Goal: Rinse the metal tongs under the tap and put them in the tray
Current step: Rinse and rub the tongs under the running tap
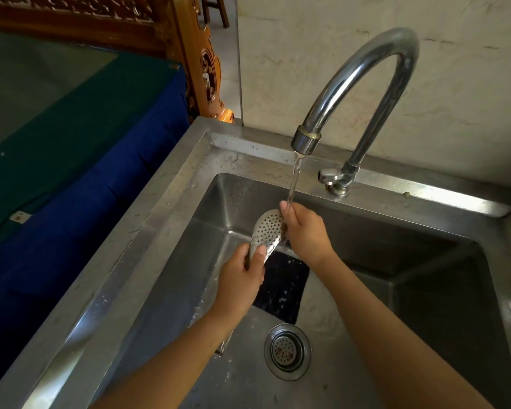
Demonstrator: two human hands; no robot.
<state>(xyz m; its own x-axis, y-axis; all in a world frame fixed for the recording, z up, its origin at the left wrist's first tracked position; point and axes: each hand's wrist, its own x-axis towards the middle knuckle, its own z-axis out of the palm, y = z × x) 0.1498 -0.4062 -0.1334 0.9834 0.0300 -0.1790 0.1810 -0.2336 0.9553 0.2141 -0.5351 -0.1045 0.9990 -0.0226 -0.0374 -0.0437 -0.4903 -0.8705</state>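
The metal tongs (pixel 266 230) show a perforated oval head held over the steel sink (pixel 171 208). My left hand (pixel 242 283) grips the tongs just below that head, thumb on top; their far end pokes out under my wrist. My right hand (pixel 303 228) touches the right edge of the head, fingers curved along it. Water runs from the curved chrome tap (pixel 363 81) onto my right fingertips and the head. No tray is in view.
A black mat (pixel 283 287) lies on the sink floor beside the round drain strainer (pixel 287 351). The tap's lever (pixel 328 175) sits on the back rim. A blue and green cloth-covered surface (pixel 71 160) lies left of the sink.
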